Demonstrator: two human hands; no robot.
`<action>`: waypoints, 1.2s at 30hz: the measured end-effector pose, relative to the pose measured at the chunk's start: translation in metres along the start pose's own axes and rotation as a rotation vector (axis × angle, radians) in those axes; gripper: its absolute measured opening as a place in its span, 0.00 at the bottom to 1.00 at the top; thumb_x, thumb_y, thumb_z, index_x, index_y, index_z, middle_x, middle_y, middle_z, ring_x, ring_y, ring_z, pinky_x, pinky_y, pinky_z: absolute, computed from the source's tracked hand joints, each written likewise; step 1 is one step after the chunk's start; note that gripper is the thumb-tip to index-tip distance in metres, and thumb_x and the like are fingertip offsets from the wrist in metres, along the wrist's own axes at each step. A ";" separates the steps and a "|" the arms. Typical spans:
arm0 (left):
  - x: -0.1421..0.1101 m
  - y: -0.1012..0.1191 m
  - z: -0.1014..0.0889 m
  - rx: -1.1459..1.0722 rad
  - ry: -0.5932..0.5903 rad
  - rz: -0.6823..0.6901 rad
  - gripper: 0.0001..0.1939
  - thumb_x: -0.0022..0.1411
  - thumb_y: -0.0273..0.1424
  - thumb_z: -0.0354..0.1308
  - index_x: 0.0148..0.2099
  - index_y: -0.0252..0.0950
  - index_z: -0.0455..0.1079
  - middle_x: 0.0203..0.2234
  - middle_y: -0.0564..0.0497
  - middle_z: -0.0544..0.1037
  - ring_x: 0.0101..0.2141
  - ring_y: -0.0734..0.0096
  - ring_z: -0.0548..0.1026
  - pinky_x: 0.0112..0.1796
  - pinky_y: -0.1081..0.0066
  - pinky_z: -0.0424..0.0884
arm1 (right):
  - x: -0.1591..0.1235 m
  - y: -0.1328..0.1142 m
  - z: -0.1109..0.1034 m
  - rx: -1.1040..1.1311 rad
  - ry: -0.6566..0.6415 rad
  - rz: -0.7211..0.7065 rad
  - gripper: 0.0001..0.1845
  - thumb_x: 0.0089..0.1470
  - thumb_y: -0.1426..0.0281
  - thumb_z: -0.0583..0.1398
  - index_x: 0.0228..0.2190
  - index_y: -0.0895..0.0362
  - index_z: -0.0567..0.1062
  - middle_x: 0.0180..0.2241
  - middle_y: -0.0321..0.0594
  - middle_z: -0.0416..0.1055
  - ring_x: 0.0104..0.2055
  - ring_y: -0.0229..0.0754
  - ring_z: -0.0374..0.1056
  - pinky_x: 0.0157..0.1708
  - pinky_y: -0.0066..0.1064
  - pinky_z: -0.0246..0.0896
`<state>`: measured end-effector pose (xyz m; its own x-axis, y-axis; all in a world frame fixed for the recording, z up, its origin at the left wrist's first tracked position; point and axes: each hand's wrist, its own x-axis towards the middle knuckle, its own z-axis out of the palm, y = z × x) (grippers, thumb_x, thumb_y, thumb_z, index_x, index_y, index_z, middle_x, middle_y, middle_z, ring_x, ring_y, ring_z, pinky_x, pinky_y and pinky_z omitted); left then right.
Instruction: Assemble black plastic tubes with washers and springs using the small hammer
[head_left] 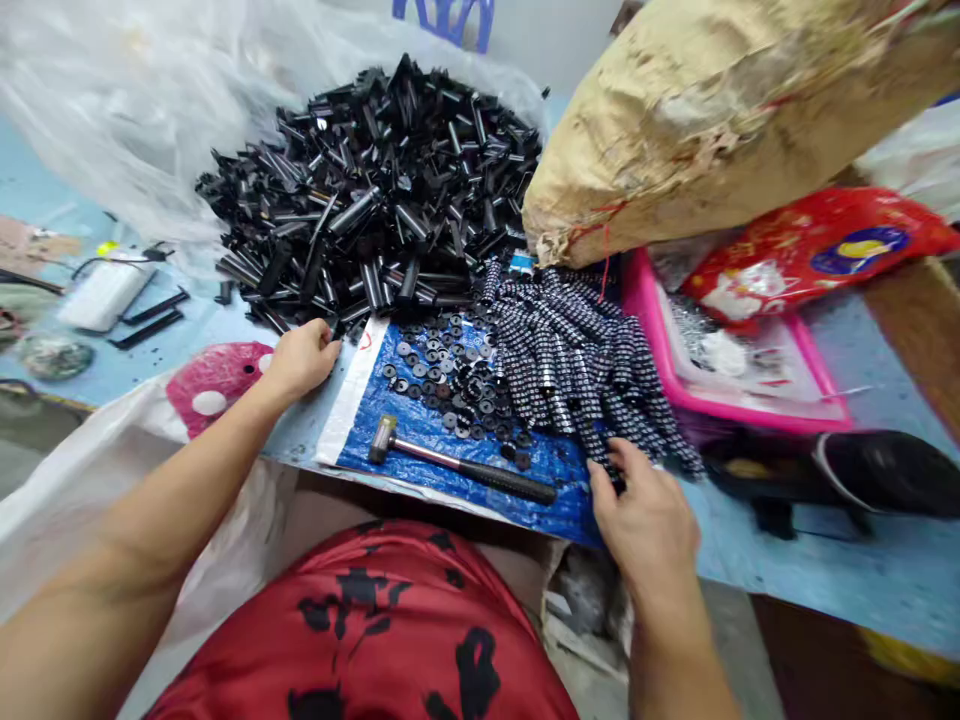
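Observation:
My left hand [304, 360] is closed, fingers curled down at the near edge of a heap of black plastic tube-like pieces [375, 200]; anything inside it is hidden. My right hand [649, 515] has its thumb and fingers apart at the near end of a stack of ridged black-and-silver rods [555, 350]. Between the hands, a small hammer [465, 470] with a dark grip lies on a blue plastic sheet [427, 500]. Small black discs [446, 375] are scattered behind the hammer.
A tan sack [675, 130] leans over the back right. Beneath it stands a pink-rimmed tray [750, 410] with a red packet [817, 250]. A black cylindrical object [885, 475] lies at right. Clear plastic sheeting [150, 110] covers the back left, near a white box [107, 290].

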<state>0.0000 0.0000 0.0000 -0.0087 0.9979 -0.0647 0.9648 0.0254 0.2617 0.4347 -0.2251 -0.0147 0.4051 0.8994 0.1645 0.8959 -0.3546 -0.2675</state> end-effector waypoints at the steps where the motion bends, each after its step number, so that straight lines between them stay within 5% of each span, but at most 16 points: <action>1: -0.004 -0.002 -0.002 0.018 0.001 -0.022 0.11 0.63 0.37 0.52 0.41 0.36 0.68 0.35 0.41 0.78 0.38 0.53 0.75 0.36 0.64 0.63 | -0.002 0.001 0.000 0.035 0.015 0.007 0.30 0.58 0.50 0.54 0.54 0.54 0.75 0.46 0.40 0.75 0.44 0.38 0.66 0.46 0.30 0.56; 4: -0.018 -0.007 -0.008 -0.146 -0.002 -0.099 0.16 0.62 0.35 0.52 0.50 0.35 0.66 0.29 0.46 0.77 0.31 0.58 0.74 0.32 0.66 0.63 | -0.012 0.006 -0.002 0.223 0.037 0.075 0.34 0.56 0.47 0.56 0.53 0.58 0.75 0.45 0.44 0.74 0.42 0.35 0.67 0.45 0.28 0.59; 8: -0.041 -0.010 -0.023 -0.870 -0.002 -0.231 0.17 0.55 0.27 0.53 0.48 0.37 0.60 0.25 0.52 0.75 0.20 0.68 0.69 0.24 0.70 0.63 | -0.025 0.003 -0.007 0.711 0.030 0.276 0.42 0.48 0.45 0.63 0.57 0.58 0.69 0.44 0.45 0.73 0.39 0.32 0.69 0.41 0.25 0.64; 12: -0.061 0.007 -0.035 -1.329 0.008 -0.320 0.12 0.53 0.25 0.55 0.42 0.35 0.62 0.24 0.52 0.75 0.17 0.73 0.66 0.20 0.75 0.61 | -0.020 -0.025 -0.012 1.361 -0.178 0.422 0.40 0.52 0.41 0.58 0.55 0.55 0.63 0.37 0.40 0.69 0.36 0.32 0.68 0.37 0.27 0.67; 15: -0.078 0.031 -0.033 -1.393 -0.150 -0.275 0.13 0.59 0.31 0.59 0.46 0.33 0.66 0.22 0.53 0.74 0.15 0.76 0.64 0.18 0.77 0.58 | -0.008 -0.056 -0.011 1.518 -0.323 0.469 0.37 0.54 0.38 0.54 0.48 0.57 0.64 0.29 0.36 0.63 0.29 0.27 0.61 0.30 0.23 0.61; 20: -0.109 0.066 -0.015 -1.373 -0.429 -0.107 0.24 0.59 0.46 0.65 0.47 0.30 0.68 0.24 0.52 0.75 0.16 0.80 0.65 0.19 0.78 0.57 | -0.001 -0.098 -0.006 1.580 -0.431 0.451 0.39 0.50 0.37 0.59 0.44 0.59 0.64 0.32 0.36 0.65 0.31 0.27 0.64 0.31 0.24 0.64; 23: -0.123 0.082 -0.006 -1.307 -0.523 -0.052 0.25 0.62 0.51 0.61 0.45 0.31 0.68 0.24 0.53 0.75 0.15 0.82 0.62 0.19 0.78 0.54 | -0.007 -0.113 -0.002 1.600 -0.470 0.432 0.40 0.50 0.37 0.60 0.47 0.58 0.64 0.25 0.31 0.59 0.22 0.25 0.55 0.23 0.21 0.53; 28: -0.143 0.116 0.002 -1.150 -0.427 0.161 0.21 0.66 0.48 0.58 0.36 0.33 0.68 0.26 0.53 0.71 0.22 0.81 0.64 0.25 0.76 0.59 | -0.017 -0.136 -0.001 1.680 -0.476 0.487 0.40 0.50 0.36 0.58 0.48 0.56 0.64 0.21 0.28 0.54 0.19 0.24 0.52 0.21 0.21 0.50; 33: -0.154 0.150 0.012 -1.148 -0.406 0.423 0.19 0.56 0.41 0.71 0.41 0.32 0.74 0.27 0.55 0.69 0.26 0.79 0.62 0.29 0.76 0.59 | -0.021 -0.161 -0.001 1.707 -0.383 0.659 0.41 0.45 0.38 0.61 0.45 0.59 0.66 0.42 0.42 0.72 0.42 0.35 0.72 0.40 0.30 0.71; 36: -0.154 0.151 0.011 -1.162 -0.433 0.426 0.15 0.59 0.37 0.67 0.42 0.30 0.75 0.27 0.55 0.69 0.26 0.79 0.61 0.28 0.76 0.58 | -0.024 -0.158 0.005 1.571 -0.382 0.398 0.42 0.53 0.39 0.57 0.55 0.59 0.66 0.58 0.49 0.66 0.58 0.41 0.69 0.55 0.36 0.71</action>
<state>0.1503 -0.1505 0.0391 0.5335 0.8456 -0.0168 0.0810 -0.0313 0.9962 0.2826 -0.1899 0.0186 0.2707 0.9124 -0.3070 -0.3856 -0.1894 -0.9030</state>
